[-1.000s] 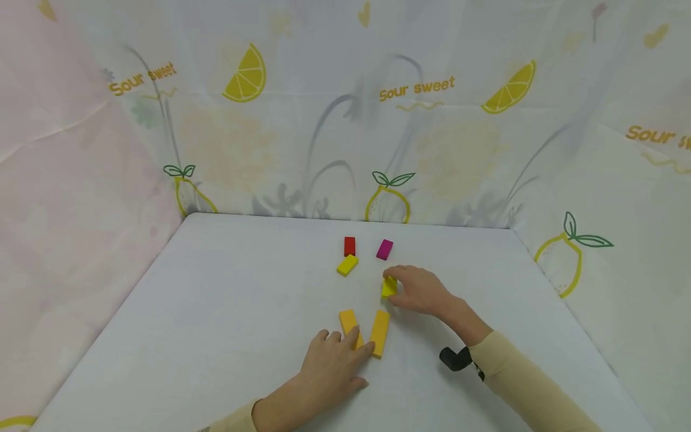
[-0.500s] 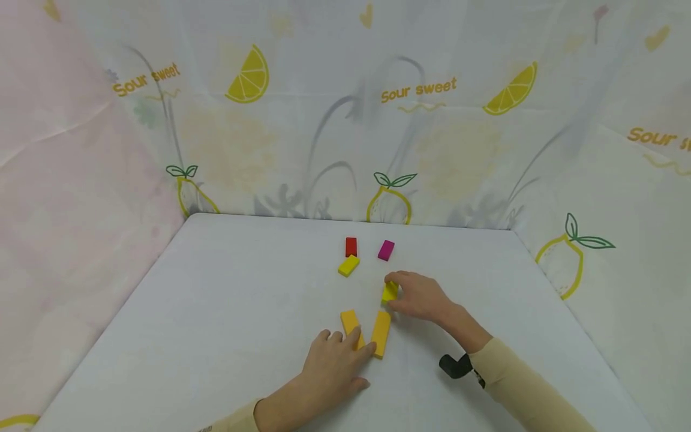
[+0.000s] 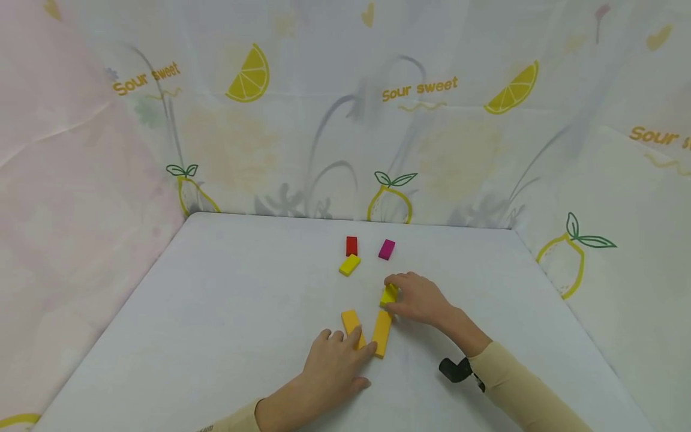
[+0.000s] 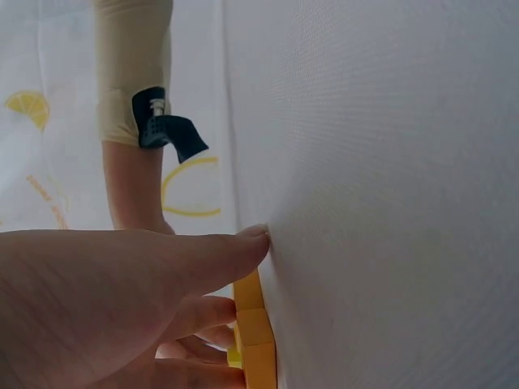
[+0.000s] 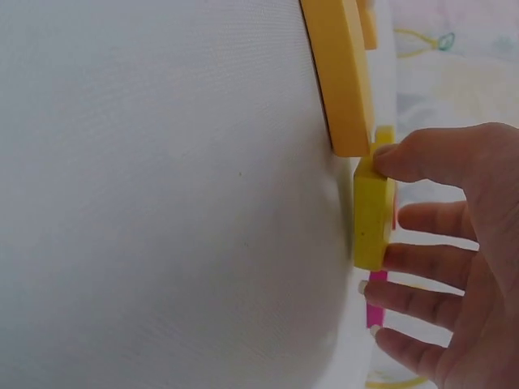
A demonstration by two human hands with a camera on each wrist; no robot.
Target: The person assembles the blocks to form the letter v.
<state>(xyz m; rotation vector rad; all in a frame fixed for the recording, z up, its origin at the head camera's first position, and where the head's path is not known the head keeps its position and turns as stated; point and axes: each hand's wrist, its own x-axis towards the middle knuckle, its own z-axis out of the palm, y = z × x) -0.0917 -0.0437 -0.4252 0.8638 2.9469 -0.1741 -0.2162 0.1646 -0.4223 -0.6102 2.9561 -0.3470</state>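
Right hand: the lime-yellow block [image 3: 388,294] is pinched by the right hand [image 3: 415,297], thumb set at the near end and a finger at the far end; the remaining fingers are held apart from it in the right wrist view.
Lime-yellow block: placed at the far end of the right orange block [image 3: 381,334], slightly angled to it; whether the two are in contact cannot be told.
Left hand: the grip is spread, palm down, with nothing grasped by the left hand [image 3: 333,366]; the left orange block [image 3: 351,323] is touched by one fingertip, and the near part of the right orange block is met by the index finger.
Orange blocks: both laid on the table [image 3: 216,288] as a V, the far ends set wider apart than the near ends.
Second yellow block [image 3: 349,264]: laid diagonally beyond the left orange block, well apart from it.
Red block [image 3: 351,246]: set lengthwise just behind the second yellow block, their corners meeting or nearly so.
Magenta block [image 3: 386,249]: laid at a slant to the right of the red one, beyond the pinched block.
Right sleeve [image 3: 518,384]: a black bracket [image 3: 454,370] is worn at its cuff.
Backdrop: the table is enclosed by pale cloth [image 3: 324,60] printed with lemons and "Sour sweet".
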